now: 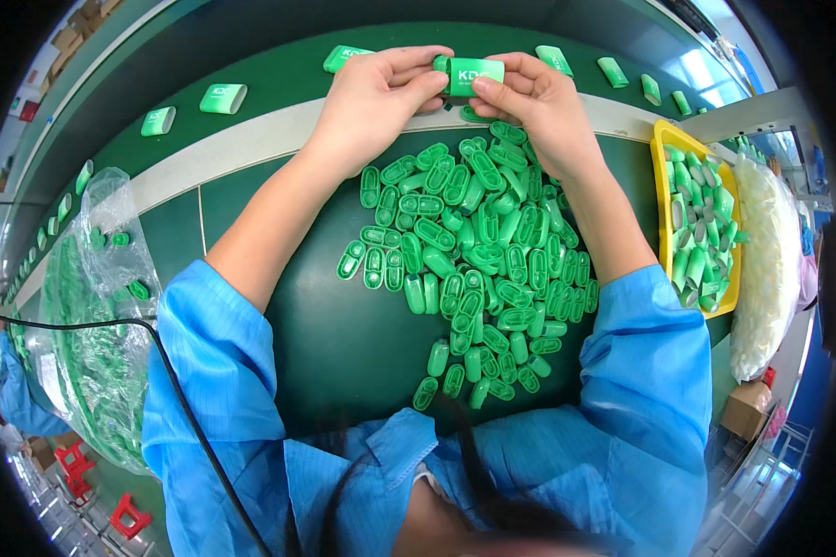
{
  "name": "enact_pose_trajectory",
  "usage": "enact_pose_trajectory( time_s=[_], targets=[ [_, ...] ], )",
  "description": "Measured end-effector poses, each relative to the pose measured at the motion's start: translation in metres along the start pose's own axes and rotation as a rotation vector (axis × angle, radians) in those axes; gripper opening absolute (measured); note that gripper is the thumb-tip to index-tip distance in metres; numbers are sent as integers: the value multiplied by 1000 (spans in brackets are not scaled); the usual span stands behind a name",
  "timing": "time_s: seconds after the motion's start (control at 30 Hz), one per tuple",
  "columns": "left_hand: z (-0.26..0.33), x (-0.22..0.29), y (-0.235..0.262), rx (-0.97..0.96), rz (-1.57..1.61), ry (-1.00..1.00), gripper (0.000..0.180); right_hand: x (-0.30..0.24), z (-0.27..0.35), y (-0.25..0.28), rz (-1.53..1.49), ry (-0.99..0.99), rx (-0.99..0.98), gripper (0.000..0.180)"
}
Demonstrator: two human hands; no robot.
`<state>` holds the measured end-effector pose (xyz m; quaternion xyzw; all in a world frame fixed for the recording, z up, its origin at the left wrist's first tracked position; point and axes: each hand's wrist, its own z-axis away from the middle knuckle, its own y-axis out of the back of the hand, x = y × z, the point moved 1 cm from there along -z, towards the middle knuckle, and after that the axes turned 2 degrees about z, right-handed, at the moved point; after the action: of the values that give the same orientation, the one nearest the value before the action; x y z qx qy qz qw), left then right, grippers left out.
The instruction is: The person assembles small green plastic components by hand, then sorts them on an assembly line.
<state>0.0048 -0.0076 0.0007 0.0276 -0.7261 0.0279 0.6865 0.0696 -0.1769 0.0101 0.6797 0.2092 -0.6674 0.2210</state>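
Observation:
Above the far edge of the work table, my two hands meet. The right hand [550, 104] is closed on a green oval plastic sleeve [481, 71] with white print, the thumb pressing its front. At the sleeve's left end, my left hand [377, 100] pinches a small green plastic cap [440, 64]. Cap and sleeve touch or nearly touch; whether the cap sits inside cannot be seen behind the fingers. Below my hands, a heap of loose green oval caps [488, 255] covers the table's middle, some hollow side up, some on their sides.
Beyond a pale rail [241, 139], a green belt [283, 79] carries spaced printed sleeves [223, 98]. A yellow bin [661, 172] of sleeves stands right, beside a bulging pale bag [766, 265]. Left lies a clear plastic bag [102, 306] of green parts. A black cable [181, 390] crosses my left sleeve.

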Motion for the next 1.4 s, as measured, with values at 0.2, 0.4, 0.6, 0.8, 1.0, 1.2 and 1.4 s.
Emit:
enact_pose_trajectory(
  time_s=[0.2,0.4,0.6,0.8,1.0,1.2,1.4],
  targets=[
    [3,-3,-1,44,-169,-124,34,8,1,2,-94,39,-40,29],
    [1,-8,-2,60,-36,-139,37,0,1,-1,-9,76,-22,28],
    [18,4,-28,200,-543,-329,23,-3,9,-12,109,135,83,25],
    [8,7,-19,226,-695,-411,21,-8,5,-12,206,185,88,23],
    [-33,-2,20,183,-593,-221,26,-9,-34,20,894,257,229,35],
    [-35,9,9,129,-1010,-596,26,41,-69,76,1297,712,369,37],
    [-7,1,-30,-223,-1120,-521,25,-4,-43,35,1205,230,221,32]
  ],
)
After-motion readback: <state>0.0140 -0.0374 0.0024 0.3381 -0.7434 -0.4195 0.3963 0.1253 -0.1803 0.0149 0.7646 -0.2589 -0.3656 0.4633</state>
